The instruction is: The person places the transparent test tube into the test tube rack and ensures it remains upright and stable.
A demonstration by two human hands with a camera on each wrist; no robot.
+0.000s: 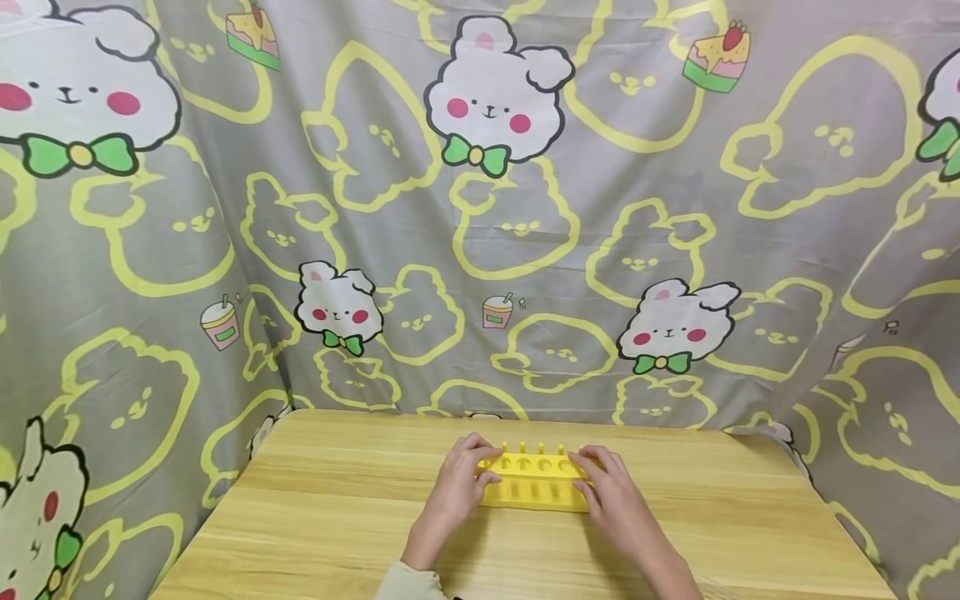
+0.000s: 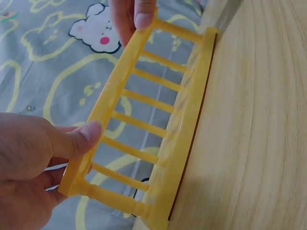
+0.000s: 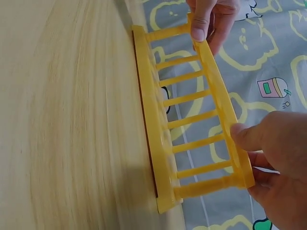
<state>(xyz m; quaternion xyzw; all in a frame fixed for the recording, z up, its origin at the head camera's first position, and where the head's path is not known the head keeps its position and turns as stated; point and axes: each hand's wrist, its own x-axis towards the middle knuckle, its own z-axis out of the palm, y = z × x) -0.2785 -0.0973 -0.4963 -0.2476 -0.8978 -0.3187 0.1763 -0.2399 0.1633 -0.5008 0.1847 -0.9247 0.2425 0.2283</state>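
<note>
A yellow plastic test tube rack (image 1: pixel 532 503) stands upright on the wooden table in front of me. Its top bar has a row of holes, and several thin pegs (image 2: pixel 144 124) join that bar to the base. At the left end of the top bar, my left hand (image 1: pixel 456 485) pinches the bar between thumb and fingers. My right hand (image 1: pixel 617 502) grips the opposite end the same way, with its thumb (image 3: pixel 244 134) on the near side in the right wrist view. In both wrist views the base (image 3: pixel 152 129) sits along the tabletop. Some fingertips are hidden behind the bar.
The light wooden table (image 1: pixel 337 483) extends to both sides of the rack. Behind it and at the sides hangs a grey curtain (image 1: pixel 405 233) printed with white rabbits and yellow outlines, meeting the table's back edge.
</note>
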